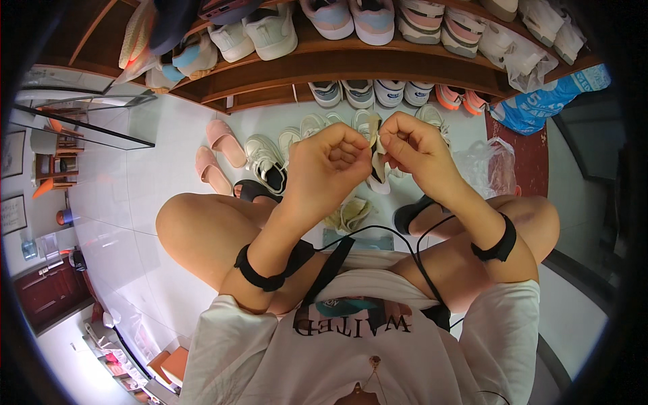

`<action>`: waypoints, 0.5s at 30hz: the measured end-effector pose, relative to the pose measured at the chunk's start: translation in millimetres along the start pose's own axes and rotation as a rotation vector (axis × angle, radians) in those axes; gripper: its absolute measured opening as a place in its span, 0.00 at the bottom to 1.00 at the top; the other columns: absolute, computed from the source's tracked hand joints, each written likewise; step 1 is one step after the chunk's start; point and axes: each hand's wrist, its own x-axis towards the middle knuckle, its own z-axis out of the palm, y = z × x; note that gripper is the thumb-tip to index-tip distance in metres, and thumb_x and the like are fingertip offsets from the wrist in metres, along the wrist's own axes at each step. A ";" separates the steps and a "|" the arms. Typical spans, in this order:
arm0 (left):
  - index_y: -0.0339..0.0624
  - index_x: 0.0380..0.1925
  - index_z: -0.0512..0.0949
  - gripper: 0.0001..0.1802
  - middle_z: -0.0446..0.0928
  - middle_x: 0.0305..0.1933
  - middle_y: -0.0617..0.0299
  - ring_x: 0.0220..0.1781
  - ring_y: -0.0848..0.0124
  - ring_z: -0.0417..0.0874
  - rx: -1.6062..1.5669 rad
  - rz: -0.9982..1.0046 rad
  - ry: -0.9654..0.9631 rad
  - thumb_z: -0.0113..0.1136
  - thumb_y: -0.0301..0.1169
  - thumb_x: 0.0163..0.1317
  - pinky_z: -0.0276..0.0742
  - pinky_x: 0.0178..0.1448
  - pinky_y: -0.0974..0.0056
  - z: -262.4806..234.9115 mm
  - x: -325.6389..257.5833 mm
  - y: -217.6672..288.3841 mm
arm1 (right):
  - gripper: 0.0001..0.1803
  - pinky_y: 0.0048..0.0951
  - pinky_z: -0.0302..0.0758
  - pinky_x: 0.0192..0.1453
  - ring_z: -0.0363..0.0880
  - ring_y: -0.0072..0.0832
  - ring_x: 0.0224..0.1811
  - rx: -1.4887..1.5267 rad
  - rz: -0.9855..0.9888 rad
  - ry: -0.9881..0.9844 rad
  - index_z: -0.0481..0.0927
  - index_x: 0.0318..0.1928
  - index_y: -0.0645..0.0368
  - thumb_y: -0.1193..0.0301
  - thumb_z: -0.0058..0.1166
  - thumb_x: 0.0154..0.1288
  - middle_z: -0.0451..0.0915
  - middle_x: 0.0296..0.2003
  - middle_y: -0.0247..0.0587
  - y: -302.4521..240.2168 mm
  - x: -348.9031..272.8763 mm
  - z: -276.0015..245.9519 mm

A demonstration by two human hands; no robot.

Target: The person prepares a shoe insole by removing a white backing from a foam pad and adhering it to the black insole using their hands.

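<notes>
In front of the shoe rack, my left hand [331, 167] and my right hand [417, 150] meet with fingertips pinched. Between them hangs a narrow beige-and-dark piece [375, 143], gripped from both sides; its exact kind is hard to make out. A rounded white tip [380, 185] shows just below, possibly part of a shoe. Behind and left of my hands, white sneakers [265, 158] stand on the floor. A crumpled cream-coloured bundle [349, 214] lies between my feet, partly hidden by my left forearm.
A wooden shoe rack [337, 67] full of shoes spans the far side. Pink slippers [226, 143] lie to the left. Toward the right are a clear plastic bag [487, 165] and a blue bag [540, 108]. Black cables [413, 253] cross my lap between wrist bands.
</notes>
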 end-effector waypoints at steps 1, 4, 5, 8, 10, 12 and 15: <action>0.33 0.29 0.72 0.04 0.74 0.26 0.66 0.26 0.84 0.72 0.001 0.000 0.001 0.54 0.18 0.52 0.67 0.30 0.80 -0.2 0.3 0.5 | 0.05 0.15 0.60 0.24 0.62 0.12 0.22 0.001 -0.001 -0.001 0.68 0.29 0.60 0.72 0.47 0.60 0.67 0.22 0.24 0.4 -0.3 -0.5; 0.33 0.30 0.71 0.05 0.73 0.27 0.66 0.26 0.84 0.72 0.048 0.024 -0.032 0.54 0.17 0.52 0.67 0.30 0.80 -1.0 1.5 0.0 | 0.03 0.17 0.62 0.25 0.63 0.13 0.23 -0.115 -0.026 -0.003 0.68 0.28 0.61 0.76 0.47 0.56 0.67 0.22 0.26 5.2 -1.3 -1.4; 0.33 0.30 0.71 0.05 0.73 0.27 0.65 0.26 0.83 0.73 0.049 -0.004 -0.054 0.54 0.18 0.52 0.68 0.30 0.79 -1.2 1.5 -2.7 | 0.03 0.18 0.62 0.25 0.64 0.14 0.22 -0.214 -0.090 -0.011 0.68 0.28 0.62 0.78 0.48 0.54 0.68 0.21 0.29 8.1 -2.2 -0.3; 0.33 0.31 0.70 0.04 0.74 0.28 0.64 0.28 0.81 0.74 0.053 -0.055 -0.100 0.53 0.20 0.54 0.71 0.32 0.78 -3.5 1.6 -4.7 | 0.05 0.21 0.63 0.23 0.66 0.20 0.20 -0.357 -0.152 -0.014 0.67 0.28 0.63 0.81 0.48 0.49 0.69 0.20 0.38 5.0 -5.3 4.8; 0.32 0.32 0.70 0.04 0.74 0.29 0.63 0.29 0.80 0.76 0.057 -0.072 -0.130 0.52 0.21 0.55 0.73 0.33 0.77 -5.1 4.0 -3.0 | 0.04 0.23 0.63 0.22 0.67 0.25 0.18 -0.457 -0.264 0.001 0.66 0.28 0.64 0.81 0.47 0.51 0.69 0.19 0.41 2.6 -5.4 4.9; 0.32 0.31 0.70 0.04 0.74 0.29 0.62 0.31 0.77 0.78 -0.146 -0.153 -0.178 0.52 0.23 0.58 0.75 0.36 0.76 -6.5 6.5 -1.7 | 0.04 0.25 0.63 0.22 0.67 0.27 0.18 -0.423 -0.261 0.029 0.66 0.28 0.64 0.81 0.46 0.52 0.69 0.19 0.41 6.3 -4.0 5.3; 0.32 0.31 0.70 0.06 0.75 0.29 0.61 0.33 0.76 0.78 -0.195 -0.160 -0.203 0.53 0.25 0.58 0.76 0.37 0.75 -7.8 8.5 -6.2 | 0.03 0.27 0.63 0.23 0.67 0.29 0.18 -0.397 -0.250 0.039 0.65 0.29 0.63 0.81 0.45 0.53 0.69 0.19 0.42 7.3 -4.5 5.3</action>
